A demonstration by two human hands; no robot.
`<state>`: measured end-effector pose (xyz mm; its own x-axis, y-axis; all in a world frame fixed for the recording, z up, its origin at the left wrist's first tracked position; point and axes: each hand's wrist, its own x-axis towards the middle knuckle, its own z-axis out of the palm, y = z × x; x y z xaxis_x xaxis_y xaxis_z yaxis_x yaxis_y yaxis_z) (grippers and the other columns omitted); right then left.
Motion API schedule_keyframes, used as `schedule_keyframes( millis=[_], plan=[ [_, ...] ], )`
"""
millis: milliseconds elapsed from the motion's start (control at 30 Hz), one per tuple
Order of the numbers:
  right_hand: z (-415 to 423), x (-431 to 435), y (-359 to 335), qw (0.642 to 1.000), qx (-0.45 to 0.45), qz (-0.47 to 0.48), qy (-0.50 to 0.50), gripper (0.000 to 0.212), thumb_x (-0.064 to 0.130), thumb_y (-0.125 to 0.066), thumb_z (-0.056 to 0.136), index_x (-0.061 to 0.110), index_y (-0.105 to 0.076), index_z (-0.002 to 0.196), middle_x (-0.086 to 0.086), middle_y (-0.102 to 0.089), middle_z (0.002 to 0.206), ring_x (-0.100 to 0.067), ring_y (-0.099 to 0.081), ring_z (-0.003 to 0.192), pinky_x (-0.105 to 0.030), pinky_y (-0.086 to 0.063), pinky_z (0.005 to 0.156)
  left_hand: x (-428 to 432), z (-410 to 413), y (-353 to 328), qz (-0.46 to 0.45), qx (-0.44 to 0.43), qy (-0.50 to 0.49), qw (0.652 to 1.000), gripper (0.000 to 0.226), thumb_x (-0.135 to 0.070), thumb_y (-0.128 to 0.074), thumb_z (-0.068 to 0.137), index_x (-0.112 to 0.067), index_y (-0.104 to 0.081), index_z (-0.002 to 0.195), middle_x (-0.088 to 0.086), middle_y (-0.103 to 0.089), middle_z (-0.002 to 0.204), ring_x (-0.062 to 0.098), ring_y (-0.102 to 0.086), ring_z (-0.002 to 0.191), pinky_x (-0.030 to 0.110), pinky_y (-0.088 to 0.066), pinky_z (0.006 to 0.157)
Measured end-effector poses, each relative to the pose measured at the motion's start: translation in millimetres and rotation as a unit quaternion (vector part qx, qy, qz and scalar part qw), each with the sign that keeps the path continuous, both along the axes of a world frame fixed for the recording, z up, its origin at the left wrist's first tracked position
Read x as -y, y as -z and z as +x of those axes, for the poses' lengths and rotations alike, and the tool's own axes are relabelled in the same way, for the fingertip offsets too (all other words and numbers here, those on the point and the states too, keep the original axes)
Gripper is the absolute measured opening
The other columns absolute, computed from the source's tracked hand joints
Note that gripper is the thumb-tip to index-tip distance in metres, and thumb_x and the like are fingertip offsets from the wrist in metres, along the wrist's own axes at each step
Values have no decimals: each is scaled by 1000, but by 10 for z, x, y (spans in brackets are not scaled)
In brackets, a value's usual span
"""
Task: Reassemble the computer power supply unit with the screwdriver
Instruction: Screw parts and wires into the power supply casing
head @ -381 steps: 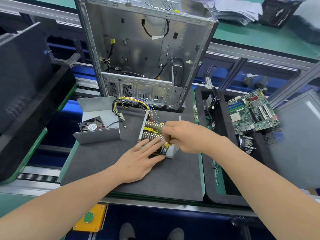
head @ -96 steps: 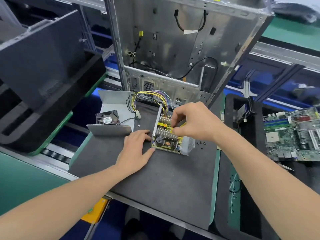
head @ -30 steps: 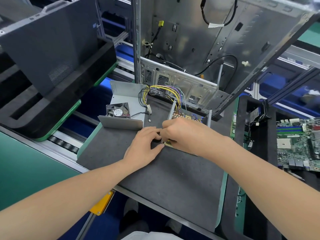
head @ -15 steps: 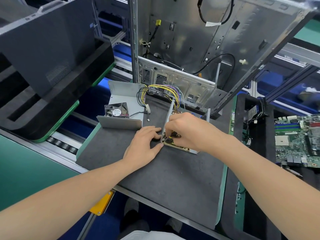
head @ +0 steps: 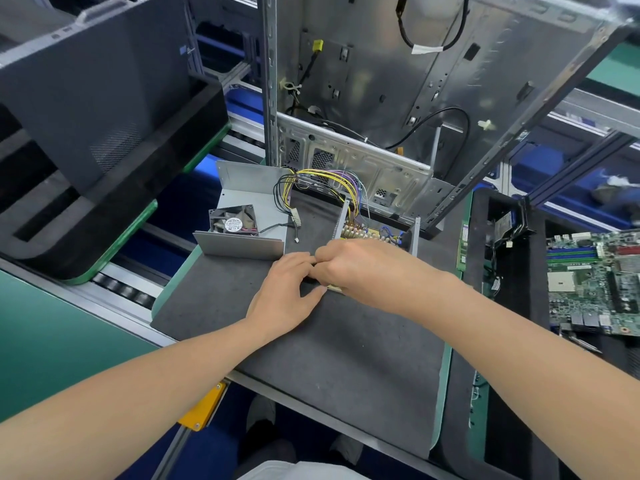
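Power supply unit [head: 377, 234] lies open mid-mat [head: 346, 358]. It is probably light, with a stiff tray and a fragile board, so hold it by the side walls. Left hand [head: 287, 289] rests flat, bracing its near corner. Right hand [head: 363, 268] curls over the board; whether it holds anything cannot be told.

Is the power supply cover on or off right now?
Off. The cover, fan inside, sits apart on the mat left of the base; circuit board exposed.
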<state>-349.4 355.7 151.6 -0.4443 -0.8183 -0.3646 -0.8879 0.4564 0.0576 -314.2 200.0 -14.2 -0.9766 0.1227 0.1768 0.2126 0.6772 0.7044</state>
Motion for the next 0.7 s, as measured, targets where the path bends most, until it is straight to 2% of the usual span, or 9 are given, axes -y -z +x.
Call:
schedule_keyframes(
  millis=[100, 200, 300, 333, 400, 467, 567, 700],
  plan=[
    [-45, 10, -12, 1000, -3, 13, 13, 17, 9, -52, 104, 16, -61, 117, 2, -49, 103, -23, -59, 94, -37, -50, 71, -4, 8, -3, 4, 0, -5, 1000, 16, -25, -75, 89, -21, -70, 103, -11, -67, 119, 13, -52, 123, 31, -41, 107],
    [-39, 82, -10, 992, 26, -19, 121, 6, 18, -53, 105, 13, -53, 107, -2, -43, 89, -34, -60, 88, -40, -46, 62, -6, 4, -11, 5, 1, 0, 1000, 12, -24, -74, 88, -16, -68, 94, -11, -67, 112, 14, -55, 118, 37, -43, 105],
    [-38, 81, 52, 975, 2, -64, 214, 16, 26, -51, 105, 12, -45, 102, -4, -37, 73, -35, -51, 75, -33, -26, 47, -7, 4, -9, 6, 14, 1, 1000, 11, -25, -75, 89, -16, -70, 94, -9, -67, 124, 16, -53, 127, 38, -39, 110],
    [-40, 57, 60, 972, 4, -74, 225, 17, 26, -52, 105, 10, -47, 105, -5, -40, 73, -35, -53, 77, -34, -28, 47, -6, 9, -9, 6, 14, -1, 1000, 12, -25, -75, 89, -15, -71, 95, -8, -67, 127, 16, -52, 130, 37, -38, 112],
    [-54, -7, 41, 970, 55, -94, 216, 15, 23, -54, 100, 10, -51, 108, -7, -52, 88, -35, -58, 88, -41, -45, 60, -12, 16, -11, 4, 5, -4, 1000, 14, -22, -77, 87, -12, -72, 96, -5, -67, 131, 18, -51, 133, 36, -36, 114],
    [-73, -63, -14, 970, 105, -101, 196, 13, 16, -57, 95, 15, -48, 103, -2, -50, 102, -26, -52, 91, -41, -47, 75, -19, 20, -19, 1, -1, -6, 1000, 16, -21, -79, 86, -11, -72, 96, -3, -67, 133, 19, -52, 133, 33, -35, 114],
    [-88, -113, -58, 968, 102, -112, 199, 15, 11, -55, 94, 19, -44, 99, 0, -51, 100, -28, -55, 95, -48, -51, 83, -14, 22, -26, 5, -1, -6, 1000, 17, -20, -80, 84, -10, -73, 97, -2, -66, 134, 20, -52, 133, 30, -34, 114],
    [70, -151, 36, 955, 88, -163, 232, 15, 15, -53, 101, 20, -39, 99, -6, -56, 104, -37, -59, 97, -51, -52, 80, -16, 26, -28, 6, -1, -5, 1000, 17, -19, -80, 85, -9, -72, 96, -2, -66, 134, 19, -51, 133, 30, -33, 114]
  ],
)
